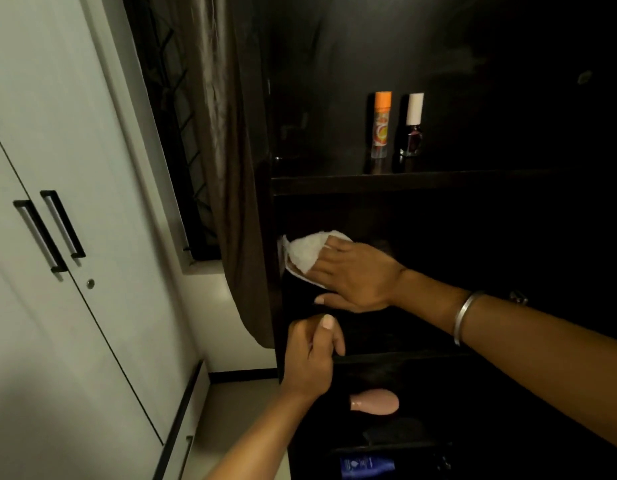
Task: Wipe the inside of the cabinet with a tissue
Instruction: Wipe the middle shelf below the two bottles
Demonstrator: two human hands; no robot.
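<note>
No brand name or wording can be read anywhere: the orange-capped spray can point(382, 124) on the upper shelf shows only an orange and white swirl, the small dark glass bottle with a tall white cap point(413, 124) just beside it bears no legible label, and the dark blue bottle point(367, 466) at the bottom edge carries white print too small and blurred to make out.

The right hand point(355, 277) reaches into the middle compartment of the dark wooden cabinet point(369, 184), its fingers spread and laid flat over a crumpled white tissue point(308, 252), pressing it toward the left inner wall of that compartment. A thin silver bangle point(465, 315) circles the right wrist. The left hand point(312, 355) curls its fingers round the front edge of the shelf below, thumb on top.

On a lower shelf lies a pale pink rounded bottle point(374, 402) on its side. Most of the cabinet's interior is lost in shadow; its back wall and right part cannot be made out, and a dark object beside the blue bottle is unidentifiable. The blue bottle is cut off by the frame's bottom edge.

To the left stand a white wardrobe with black bar handles point(49, 230), and a brown curtain point(224, 150) hanging over a window grille.
</note>
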